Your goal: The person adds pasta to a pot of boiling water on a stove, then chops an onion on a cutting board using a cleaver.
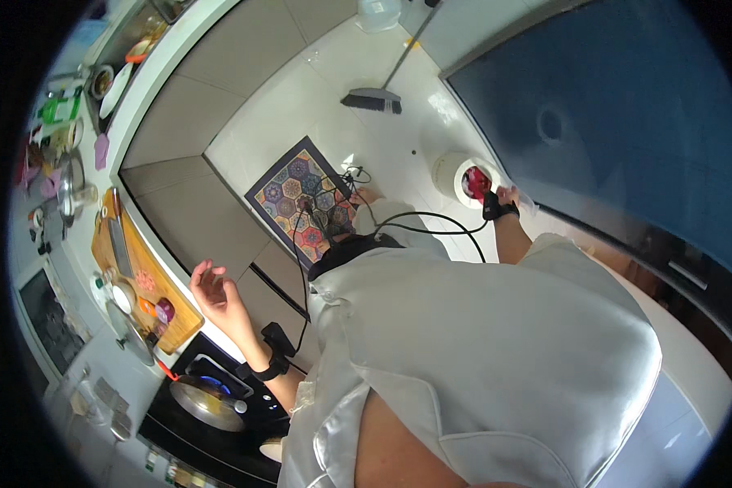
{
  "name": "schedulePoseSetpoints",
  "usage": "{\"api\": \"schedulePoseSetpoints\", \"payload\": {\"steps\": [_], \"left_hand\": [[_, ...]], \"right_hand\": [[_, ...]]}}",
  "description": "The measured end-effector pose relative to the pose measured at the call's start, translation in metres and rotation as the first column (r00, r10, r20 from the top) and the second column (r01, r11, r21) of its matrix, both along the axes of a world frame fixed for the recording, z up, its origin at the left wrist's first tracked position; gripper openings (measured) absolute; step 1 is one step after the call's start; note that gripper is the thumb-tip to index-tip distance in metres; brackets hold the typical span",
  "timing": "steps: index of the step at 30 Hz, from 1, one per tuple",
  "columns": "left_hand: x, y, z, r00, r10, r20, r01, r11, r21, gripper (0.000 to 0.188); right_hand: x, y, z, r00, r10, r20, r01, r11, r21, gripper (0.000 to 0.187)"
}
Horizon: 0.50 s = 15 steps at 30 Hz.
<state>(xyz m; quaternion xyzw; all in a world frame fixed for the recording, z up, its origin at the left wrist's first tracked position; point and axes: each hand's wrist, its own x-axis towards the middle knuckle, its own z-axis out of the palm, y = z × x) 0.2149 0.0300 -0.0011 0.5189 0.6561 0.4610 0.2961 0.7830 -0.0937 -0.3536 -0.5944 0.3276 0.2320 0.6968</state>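
My left hand (212, 291) hovers beside the edge of a wooden cutting board (186, 322), fingers loosely bent and apart, holding nothing. On that board lie a large knife (120, 241), a small heap of chopped pinkish food (145, 281), an orange piece (146, 307) and a cut purple onion (164, 310). Over on the right, my right hand (508, 196) is down at the rim of a white bin (447, 175). Something red (476, 182) shows inside the bin, close to the hand. Whether those fingers hold anything is hidden.
A lidded pan (207, 404) sits on the black stove (171, 423), with a blue flame lit beside it. Black cables (431, 215) hang near my body. A patterned mat (289, 191) and a broom (374, 99) are on the floor. A dark blue panel (618, 130) stands at right.
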Motion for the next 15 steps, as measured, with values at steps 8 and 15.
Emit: {"api": "schedulePoseSetpoints", "payload": {"steps": [8, 15], "left_hand": [[0.023, 0.012, -0.010, 1.000, -0.030, 0.002, 0.030, 0.994, -0.109, 0.041], [0.050, -0.020, 0.038, 0.974, 0.021, -0.226, -0.014, 0.999, 0.030, 0.039]], "right_hand": [[0.003, -0.050, -0.006, 0.938, 0.156, -0.308, -0.221, 0.956, -0.191, 0.025], [-0.034, 0.054, 0.057, 0.441, 0.586, -0.680, -0.829, 0.557, -0.058, 0.034]]}}
